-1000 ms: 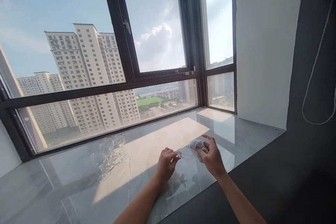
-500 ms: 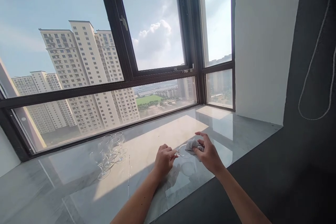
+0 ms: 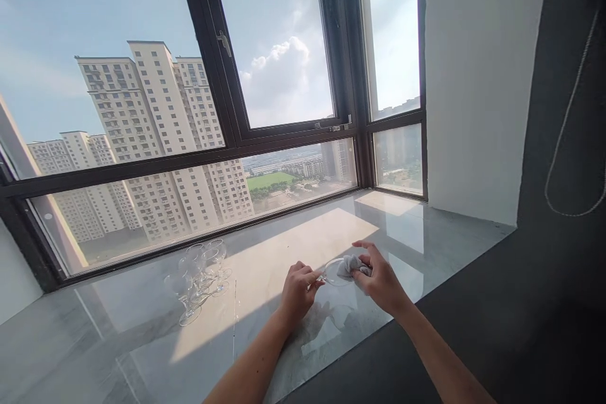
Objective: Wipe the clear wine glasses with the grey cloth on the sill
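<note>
Well, cloth against plain glass

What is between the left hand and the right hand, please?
In the head view, a glass, held by the left hand, and a cloth, held by the right hand.

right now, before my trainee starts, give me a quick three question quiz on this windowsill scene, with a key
1. Which hand holds the crumpled pale grey cloth?
2. True or false: the clear stemmed glasses grouped on the glossy pale sill are lying on their sides.
3. Fill in: the left hand holds a clear round-bowled glass; seen from the person's side, the grouped glasses are to its ____.

Key:
1. The right hand.
2. False; they stand upright.
3. Left.
</note>
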Motion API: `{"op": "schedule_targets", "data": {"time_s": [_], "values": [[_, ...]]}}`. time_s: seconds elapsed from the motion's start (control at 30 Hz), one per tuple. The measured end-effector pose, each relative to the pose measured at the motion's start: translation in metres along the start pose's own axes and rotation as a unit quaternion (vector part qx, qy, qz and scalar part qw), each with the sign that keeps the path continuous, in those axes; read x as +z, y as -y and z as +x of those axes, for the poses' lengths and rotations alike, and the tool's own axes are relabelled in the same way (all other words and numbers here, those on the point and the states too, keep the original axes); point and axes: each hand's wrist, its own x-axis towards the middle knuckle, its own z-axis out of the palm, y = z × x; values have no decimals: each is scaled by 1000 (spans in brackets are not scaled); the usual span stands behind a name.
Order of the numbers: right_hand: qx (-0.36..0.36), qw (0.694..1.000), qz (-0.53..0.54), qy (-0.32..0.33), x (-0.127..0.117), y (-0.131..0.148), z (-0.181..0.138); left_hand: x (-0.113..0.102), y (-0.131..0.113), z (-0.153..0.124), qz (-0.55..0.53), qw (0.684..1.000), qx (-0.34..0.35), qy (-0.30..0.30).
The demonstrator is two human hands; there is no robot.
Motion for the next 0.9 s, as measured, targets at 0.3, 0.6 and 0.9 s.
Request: {"op": "schedule_targets", "data": {"time_s": [0.3,0.6,0.9], "values": [[50,975,215,18,3,8,-2,1,-6,0,-49,998,-25,7],[102,954,208,-191,14,0,1,18,1,-2,-239,960,-141,-42],[75,970,225,-62,33,-2,-7,16,-6,3,-367,912,-183,-3]]}}
